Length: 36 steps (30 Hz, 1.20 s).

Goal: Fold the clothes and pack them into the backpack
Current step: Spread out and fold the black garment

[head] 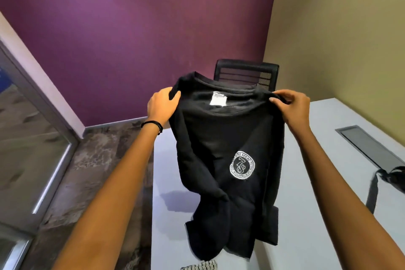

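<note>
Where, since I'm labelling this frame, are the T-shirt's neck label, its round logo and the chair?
neck label (217, 98): head view, middle of the white tag.
round logo (242, 165): head view, on the 78.
chair (241, 74): head view, mesh backrest.

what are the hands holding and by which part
A black T-shirt, held up in the air. The left hand grips one shoulder and the right hand pinches the other, on either side of the collar.

T-shirt (219, 149) — matt black cloth | table (306, 215) — smooth, matt | chair back (246, 74) — perhaps mesh
</note>
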Tool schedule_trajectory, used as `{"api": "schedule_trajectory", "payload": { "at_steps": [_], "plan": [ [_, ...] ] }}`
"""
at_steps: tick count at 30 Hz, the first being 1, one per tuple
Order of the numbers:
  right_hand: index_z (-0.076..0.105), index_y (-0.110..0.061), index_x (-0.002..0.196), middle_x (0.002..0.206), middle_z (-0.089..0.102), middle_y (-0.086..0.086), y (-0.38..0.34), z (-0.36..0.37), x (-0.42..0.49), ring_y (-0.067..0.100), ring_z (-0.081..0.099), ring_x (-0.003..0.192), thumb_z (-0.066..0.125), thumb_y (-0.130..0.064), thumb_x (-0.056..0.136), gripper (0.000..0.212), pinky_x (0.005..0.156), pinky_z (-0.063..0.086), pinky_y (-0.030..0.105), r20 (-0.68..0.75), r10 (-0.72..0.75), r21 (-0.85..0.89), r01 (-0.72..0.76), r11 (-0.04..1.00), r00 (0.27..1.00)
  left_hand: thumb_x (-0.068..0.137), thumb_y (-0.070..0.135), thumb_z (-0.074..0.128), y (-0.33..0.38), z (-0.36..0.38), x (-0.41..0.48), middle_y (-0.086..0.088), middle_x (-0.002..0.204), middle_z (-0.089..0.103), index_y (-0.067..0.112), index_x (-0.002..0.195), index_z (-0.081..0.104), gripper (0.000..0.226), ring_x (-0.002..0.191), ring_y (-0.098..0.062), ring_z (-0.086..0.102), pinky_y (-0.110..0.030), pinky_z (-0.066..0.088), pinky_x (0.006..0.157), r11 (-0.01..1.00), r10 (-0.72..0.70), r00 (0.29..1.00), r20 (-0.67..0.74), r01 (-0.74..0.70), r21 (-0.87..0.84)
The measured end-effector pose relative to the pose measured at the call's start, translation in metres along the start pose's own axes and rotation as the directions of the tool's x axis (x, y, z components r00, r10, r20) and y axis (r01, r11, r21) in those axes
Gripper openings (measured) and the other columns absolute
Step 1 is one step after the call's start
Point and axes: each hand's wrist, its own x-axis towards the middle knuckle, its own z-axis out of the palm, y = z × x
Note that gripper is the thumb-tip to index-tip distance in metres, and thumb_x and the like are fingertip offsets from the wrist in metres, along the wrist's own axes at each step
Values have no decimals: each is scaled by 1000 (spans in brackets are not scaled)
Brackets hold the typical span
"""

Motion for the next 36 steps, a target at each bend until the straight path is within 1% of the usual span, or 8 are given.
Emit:
{"api": "schedule_trajectory", "payload": {
  "at_steps": [4, 8, 11, 18, 26, 30, 34, 36],
  "plan": [
    [72, -3, 92, 86, 69, 3, -21, -11, 10, 10, 62, 75, 67, -6, 80, 13, 75, 46, 5, -75, -29, -12, 28, 1000, 997, 96, 28, 43, 8, -25, 1, -6, 74, 57, 13, 78, 51, 25, 75, -34, 55, -32, 30, 59, 999, 47, 999, -15, -47, -8],
    [72, -13, 87, 85, 72, 5, -38, -27, 21, 14, 66, 76, 64, -16, 80, 11, 79, 54, 30, -137, -42, -66, 34, 997, 990, 94, 21, 46, 17, -49, -2, -13, 92, 67, 12, 98, 63, 20, 91, -37, 59, -32, 34, 65, 994, 111, 988, -105, -113, -9],
    [69, -15, 90, 86, 72, 6, -55, -41, 31, 24, 66, 81, 57, -24, 81, 17, 76, 53, 41, -183, -86, -175, 53, 983, 979, 91, 10, 45, 29, -66, -5, -16, 97, 67, 9, 98, 62, 18, 93, -40, 58, -35, 37, 66, 985, 169, 975, -147, -160, 69],
    [66, -19, 104, 99, 66, 16, -93, -83, 48, 35, 58, 93, 50, -24, 87, 24, 78, 44, 36, -264, -182, -390, 68, 918, 947, 92, 8, 44, 57, -96, -10, -18, 107, 67, 10, 113, 62, 27, 101, -41, 59, -42, 45, 79, 959, 234, 950, -206, -191, 209],
    [64, -14, 106, 99, 61, 23, -122, -126, 42, 39, 54, 92, 45, -9, 87, 27, 79, 40, 38, -308, -239, -480, 67, 875, 921, 93, 7, 42, 81, -120, -18, -19, 108, 66, 9, 114, 62, 29, 101, -42, 59, -43, 45, 79, 952, 229, 935, -270, -158, 261],
    [61, -10, 104, 106, 63, 15, -126, -146, 42, 35, 51, 101, 40, -3, 86, 28, 81, 36, 39, -345, -304, -509, 95, 855, 888, 93, 5, 39, 105, -130, -20, -21, 105, 65, 9, 117, 60, 31, 99, -41, 58, -44, 43, 75, 945, 267, 895, -358, -171, 277],
    [56, -9, 110, 114, 60, 12, -135, -173, 47, 33, 49, 107, 37, -3, 84, 32, 84, 33, 37, -400, -316, -502, 82, 861, 860, 95, 3, 37, 135, -142, -17, -21, 112, 59, 6, 120, 57, 32, 106, -40, 49, -46, 38, 86, 936, 308, 837, -452, -181, 302],
    [52, -7, 113, 116, 56, 14, -142, -182, 47, 34, 49, 104, 34, -1, 82, 36, 79, 34, 40, -442, -289, -451, 69, 890, 849, 95, 4, 35, 147, -146, -14, -19, 115, 59, 6, 118, 55, 31, 108, -38, 47, -44, 35, 89, 927, 330, 803, -497, -176, 332]
  ]
}}
